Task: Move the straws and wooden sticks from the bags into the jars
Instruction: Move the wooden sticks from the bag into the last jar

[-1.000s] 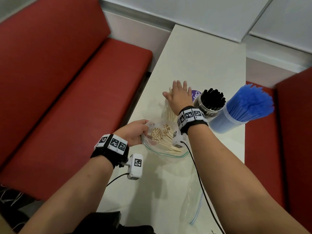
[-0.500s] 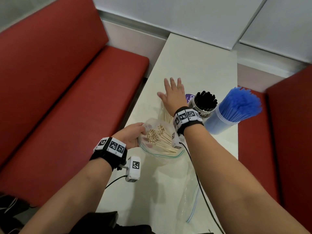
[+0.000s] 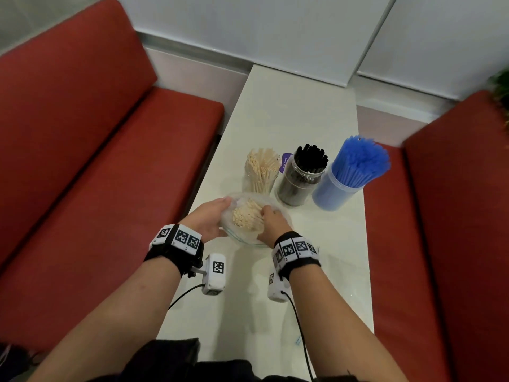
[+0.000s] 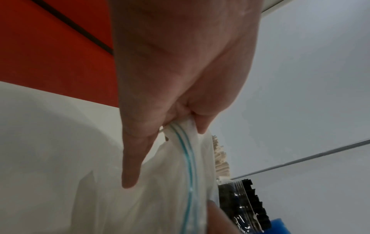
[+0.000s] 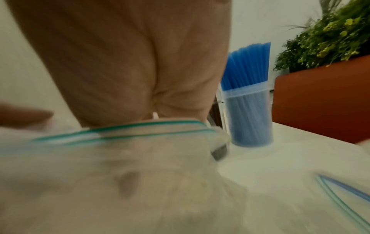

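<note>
A clear zip bag [image 3: 242,239] of beige sticks [image 3: 245,216] stands open on the white table [image 3: 300,111]. My left hand [image 3: 209,219] pinches the bag's rim at its left side; in the left wrist view the thumb and fingers [image 4: 180,125] clamp the blue zip strip [image 4: 190,166]. My right hand [image 3: 271,220] reaches into the bag from the right, fingers curled on the stick bundle; its view [image 5: 140,79] is blurred. Just behind stand a jar of beige sticks [image 3: 260,175], a jar of black straws [image 3: 301,177] and a tub of blue straws [image 3: 349,172].
Red benches flank the narrow table, one on the left [image 3: 96,161] and one on the right [image 3: 454,216]. An empty zip bag [image 5: 340,197] lies flat near my right forearm. A planter with greenery [image 5: 330,31] sits behind the right bench.
My right hand was stretched flat over the beige-stick jar; it has pulled back and dipped into the bag. The left hand keeps its hold on the rim.
</note>
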Tool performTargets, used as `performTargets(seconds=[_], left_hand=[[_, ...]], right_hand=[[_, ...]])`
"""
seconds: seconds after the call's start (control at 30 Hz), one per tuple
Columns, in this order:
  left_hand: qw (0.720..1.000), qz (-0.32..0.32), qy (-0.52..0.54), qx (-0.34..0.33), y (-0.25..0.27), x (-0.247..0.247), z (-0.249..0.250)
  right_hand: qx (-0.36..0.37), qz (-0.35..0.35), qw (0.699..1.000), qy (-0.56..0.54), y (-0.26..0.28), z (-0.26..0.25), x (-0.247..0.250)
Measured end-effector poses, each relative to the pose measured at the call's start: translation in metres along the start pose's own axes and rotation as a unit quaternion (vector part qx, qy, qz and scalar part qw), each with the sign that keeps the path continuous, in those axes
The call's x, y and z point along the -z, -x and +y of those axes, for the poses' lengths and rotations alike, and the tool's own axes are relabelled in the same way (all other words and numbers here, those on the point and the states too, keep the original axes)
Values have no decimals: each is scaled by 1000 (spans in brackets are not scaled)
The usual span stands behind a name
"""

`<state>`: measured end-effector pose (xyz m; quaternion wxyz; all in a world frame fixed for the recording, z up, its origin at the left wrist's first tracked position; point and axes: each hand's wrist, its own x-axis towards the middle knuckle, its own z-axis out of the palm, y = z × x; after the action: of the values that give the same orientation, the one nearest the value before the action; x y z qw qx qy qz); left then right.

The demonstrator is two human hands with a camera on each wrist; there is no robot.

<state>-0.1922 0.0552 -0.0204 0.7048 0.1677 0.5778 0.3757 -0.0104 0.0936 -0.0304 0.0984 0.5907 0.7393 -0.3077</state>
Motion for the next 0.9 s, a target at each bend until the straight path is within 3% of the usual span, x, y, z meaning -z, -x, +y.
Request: performTargets(seconds=[0.2, 0.4, 0.6, 0.8, 0.9], left_hand=[[999, -27, 18, -11, 9, -13, -4], [999, -30, 32, -2, 14, -10, -5], [998, -12, 61, 3, 14, -7, -1], [997, -16, 70, 10, 15, -5, 0], [997, -20, 71, 13, 16, -5, 1]], right_hand=[[-4, 74, 997, -16, -3, 8, -46], [16, 109, 993, 39, -3, 17, -51], [50, 125, 991, 27, -2, 23, -52], [83, 135, 982, -99, 3, 16, -30], [128, 162, 957, -205, 7, 4, -10]])
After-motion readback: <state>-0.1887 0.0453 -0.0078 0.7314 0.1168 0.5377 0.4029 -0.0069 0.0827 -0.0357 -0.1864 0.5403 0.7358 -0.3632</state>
